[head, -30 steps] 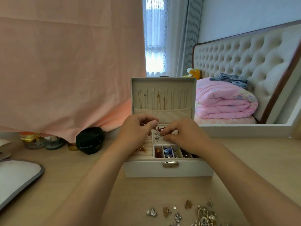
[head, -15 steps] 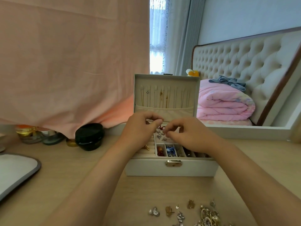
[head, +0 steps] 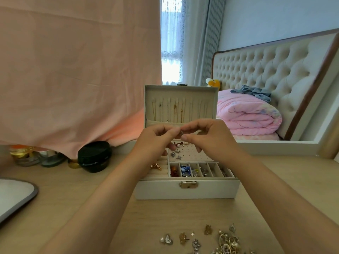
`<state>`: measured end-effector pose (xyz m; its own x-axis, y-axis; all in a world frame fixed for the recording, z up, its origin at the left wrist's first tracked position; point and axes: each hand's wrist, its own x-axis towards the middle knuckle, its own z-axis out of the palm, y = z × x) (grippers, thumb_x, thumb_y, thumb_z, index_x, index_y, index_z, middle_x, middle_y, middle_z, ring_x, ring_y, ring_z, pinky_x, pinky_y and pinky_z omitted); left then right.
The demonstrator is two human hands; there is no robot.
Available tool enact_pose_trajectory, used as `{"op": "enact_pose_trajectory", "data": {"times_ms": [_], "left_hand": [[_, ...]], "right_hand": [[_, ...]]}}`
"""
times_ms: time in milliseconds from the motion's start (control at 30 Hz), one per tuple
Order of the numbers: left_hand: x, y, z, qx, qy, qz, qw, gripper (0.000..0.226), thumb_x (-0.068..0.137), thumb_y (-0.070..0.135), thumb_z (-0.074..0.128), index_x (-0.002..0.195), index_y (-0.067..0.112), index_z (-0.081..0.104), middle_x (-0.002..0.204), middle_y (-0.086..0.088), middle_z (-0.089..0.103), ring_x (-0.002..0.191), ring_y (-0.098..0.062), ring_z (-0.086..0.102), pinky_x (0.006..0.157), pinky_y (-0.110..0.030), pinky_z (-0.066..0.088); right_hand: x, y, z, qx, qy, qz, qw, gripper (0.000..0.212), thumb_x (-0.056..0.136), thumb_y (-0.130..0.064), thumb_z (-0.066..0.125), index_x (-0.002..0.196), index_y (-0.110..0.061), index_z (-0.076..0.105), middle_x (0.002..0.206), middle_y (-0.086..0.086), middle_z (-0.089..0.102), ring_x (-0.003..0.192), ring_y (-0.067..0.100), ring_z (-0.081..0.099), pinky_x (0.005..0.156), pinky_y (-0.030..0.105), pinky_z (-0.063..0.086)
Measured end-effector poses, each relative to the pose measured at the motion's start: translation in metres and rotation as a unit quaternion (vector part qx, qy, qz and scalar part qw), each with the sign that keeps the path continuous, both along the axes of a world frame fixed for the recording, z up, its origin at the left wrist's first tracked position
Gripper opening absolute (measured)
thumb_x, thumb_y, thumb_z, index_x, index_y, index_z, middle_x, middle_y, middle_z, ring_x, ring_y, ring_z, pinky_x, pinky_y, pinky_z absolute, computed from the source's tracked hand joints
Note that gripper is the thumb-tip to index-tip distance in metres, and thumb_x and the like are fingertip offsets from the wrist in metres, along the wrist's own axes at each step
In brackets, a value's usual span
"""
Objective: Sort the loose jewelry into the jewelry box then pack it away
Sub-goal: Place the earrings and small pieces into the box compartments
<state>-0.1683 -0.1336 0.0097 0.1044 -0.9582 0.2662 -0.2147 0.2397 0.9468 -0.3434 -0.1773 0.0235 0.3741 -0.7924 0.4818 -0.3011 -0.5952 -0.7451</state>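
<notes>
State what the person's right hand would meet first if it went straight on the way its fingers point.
The right hand points leftward, so it would probably first meet the small dark metal piece both hands pinch, then the left hand just beyond. Depth is uncertain.

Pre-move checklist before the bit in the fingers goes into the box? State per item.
1. Grip: left hand and right hand both pinch the small piece: ok.
2. Lid of the jewelry box open and upright: ok.
3. Free holes in the perforated panel: ok.
4. Whether the piece's back is off: cannot tell, too small.
5. Table sorted: not ok, loose jewelry lies in front of the box.
</notes>
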Motion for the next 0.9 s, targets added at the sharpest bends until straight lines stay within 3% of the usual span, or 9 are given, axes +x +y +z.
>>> {"op": "enact_pose_trajectory", "data": {"times_ms": [267,400,567,667,767,900], "left_hand": [[-0.004,0.001,0.001,-0.001,0.045,0.017,0.999,0.013,0.089,0.021,0.074,0.101,0.021,0.072,0.087,0.001,0.076,0.068,-0.007,0.066,0.057,-0.018,0.051],[-0.004,0.001,0.002,-0.009,0.062,0.039,0.997,0.011,0.088,0.02,0.074,0.099,0.019,0.073,0.085,0.002,0.076,0.064,-0.005,0.066,0.054,-0.013,0.048],[-0.005,0.0,0.0,-0.012,0.034,0.032,0.999,0.009,0.089,0.017,0.073,0.098,0.018,0.073,0.085,-0.004,0.076,0.065,-0.006,0.066,0.053,-0.013,0.048],[0.0,-0.001,-0.001,-0.048,-0.089,0.038,0.994,0.006,0.093,0.021,0.069,0.096,0.025,0.073,0.087,0.004,0.075,0.076,-0.001,0.067,0.064,-0.014,0.052],[0.008,-0.003,-0.002,-0.063,-0.346,0.067,0.934,0.015,0.096,0.024,0.062,0.098,0.034,0.073,0.099,0.016,0.068,0.093,-0.003,0.06,0.085,-0.025,0.05],[0.014,-0.004,-0.003,-0.031,-0.445,0.038,0.894,0.016,0.093,0.033,0.063,0.105,0.037,0.073,0.114,0.015,0.061,0.109,-0.007,0.052,0.095,-0.032,0.046]], "right_hand": [[0.0,-0.001,-0.003,0.021,-0.04,-0.013,0.999,0.019,0.083,-0.007,0.079,0.097,-0.02,0.08,0.079,-0.006,0.076,0.047,0.009,0.056,0.054,0.018,0.051],[0.001,-0.001,-0.005,0.022,-0.039,-0.002,0.999,0.022,0.083,-0.008,0.079,0.1,-0.021,0.08,0.085,-0.006,0.078,0.048,0.007,0.056,0.055,0.02,0.052],[0.003,-0.001,-0.009,0.008,-0.047,-0.004,0.999,0.021,0.082,-0.01,0.08,0.099,-0.022,0.08,0.075,-0.016,0.075,0.053,-0.006,0.06,0.057,0.008,0.045],[0.001,-0.007,-0.012,0.007,-0.025,-0.031,0.999,0.017,0.086,-0.015,0.077,0.101,-0.022,0.081,0.08,-0.016,0.075,0.065,-0.009,0.063,0.064,0.011,0.049],[-0.003,-0.014,-0.018,-0.024,0.09,-0.089,0.992,0.011,0.083,-0.024,0.08,0.09,-0.032,0.08,0.08,-0.022,0.072,0.077,-0.008,0.063,0.076,0.018,0.049],[-0.003,-0.01,-0.022,-0.055,0.241,-0.121,0.961,0.006,0.083,-0.036,0.078,0.089,-0.036,0.079,0.086,-0.02,0.072,0.087,0.0,0.063,0.085,0.034,0.054]]}}
